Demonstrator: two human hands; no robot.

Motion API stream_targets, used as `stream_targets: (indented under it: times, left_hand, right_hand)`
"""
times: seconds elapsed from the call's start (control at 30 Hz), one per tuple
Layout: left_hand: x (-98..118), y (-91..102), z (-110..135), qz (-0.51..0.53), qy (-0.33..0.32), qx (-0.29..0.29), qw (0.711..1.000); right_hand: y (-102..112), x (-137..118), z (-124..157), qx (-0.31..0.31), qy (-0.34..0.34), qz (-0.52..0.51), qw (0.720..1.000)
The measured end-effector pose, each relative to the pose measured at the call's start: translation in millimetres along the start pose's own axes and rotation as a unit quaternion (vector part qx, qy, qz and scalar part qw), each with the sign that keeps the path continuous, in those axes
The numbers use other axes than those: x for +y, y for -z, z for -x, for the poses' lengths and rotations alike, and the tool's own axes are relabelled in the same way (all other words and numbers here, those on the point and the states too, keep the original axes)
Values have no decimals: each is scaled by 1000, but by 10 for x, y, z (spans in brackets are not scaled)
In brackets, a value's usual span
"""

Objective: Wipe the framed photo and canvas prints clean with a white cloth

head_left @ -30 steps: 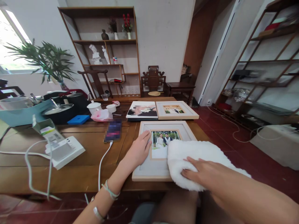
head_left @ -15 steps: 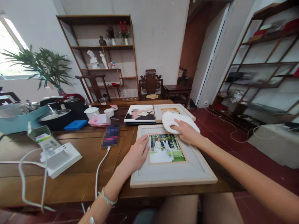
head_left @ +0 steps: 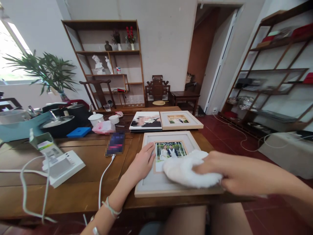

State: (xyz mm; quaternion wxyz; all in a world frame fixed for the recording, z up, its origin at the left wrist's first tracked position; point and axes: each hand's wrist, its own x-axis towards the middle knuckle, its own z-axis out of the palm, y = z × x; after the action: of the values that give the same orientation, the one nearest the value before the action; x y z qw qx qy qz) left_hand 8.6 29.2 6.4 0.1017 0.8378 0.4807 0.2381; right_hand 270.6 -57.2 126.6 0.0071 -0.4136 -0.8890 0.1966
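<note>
Partly, the white cloth (head_left: 183,172) hides the framed photo (head_left: 168,150).

Head | faces forward and down — across table (head_left: 73,199) | close range

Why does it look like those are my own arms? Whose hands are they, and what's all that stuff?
There's no machine here, just a person's two bare hands. The camera is worn on that person's head and looks forward and down, so you see about what they see. Every picture comes from it. The left hand rests on the left side of a pale frame holding a photo. The right hand holds a fluffy white cloth over the frame's lower right part. Also on the brown table are another frame, dark pots and a blue box.
</note>
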Motion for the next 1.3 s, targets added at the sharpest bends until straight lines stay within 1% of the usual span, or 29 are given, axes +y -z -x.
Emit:
stream_targets:
  times: [0.1,0.2,0.23,0.27,0.3,0.33,0.4,0.47,0.53,0.63,0.77,0.87,0.93,1.0,1.07,1.13,1.2,1.3]
  left_hand:
    - [12,20,6,1,4,1,1000]
    - [7,21,9,7,-1,13,1000]
    - [3,18,9,9,-3,17,1000]
    - [1,15,9,11,-4,20,1000]
    - [-2,13,8,13,-3,23,1000]
    - [-3,11,7,15,-3,25,1000]
    - [-7,6,5,21,-2,28,999]
    - [-15,0,2,25,0,30,999]
    - [-26,-9,0,27,-3,30,999]
    - [-37,-23,-4,30,-6,29,999]
    - [-27,-23,-4,27,9,19,999]
    - [-8,-10,-2,21,13,12,1000]
    - [-1,-5,-2,17,17,6,1000]
    - [-3,-6,-3,14,20,2,1000]
    - [-11,-10,-5,12,19,1,1000]
    - [-20,-13,-5,13,16,0,1000]
    - [-24,-10,-4,17,13,-3,1000]
    - [-19,2,-4,25,15,-6,1000]
  right_hand:
    - [115,304,-141,100,-19,90,991]
    - [125,606,-419,217,-11,200,955]
    - [93,685,-523,248,2,231,941]
    - [43,752,-626,265,18,255,930]
    - [-23,808,-725,267,31,272,924]
    - [-100,853,-815,256,38,279,925]
    - [-261,915,-960,213,30,268,939]
    - [-394,930,-1039,183,8,246,952]
    - [-471,882,-1037,175,-11,229,957]
    - [-490,676,-869,157,-11,203,966]
    - [-464,230,-420,83,14,139,987]
    - [-475,-92,-115,46,-17,97,994]
    - [-508,-233,-19,35,-38,77,996]
    - [-560,-284,-22,35,-43,65,996]
    - [-617,-234,-106,48,-39,68,996]
    - [-656,-94,-243,71,-34,85,993]
    - [-652,110,-413,106,-36,111,987]
    - [-564,464,-709,162,-32,151,975]
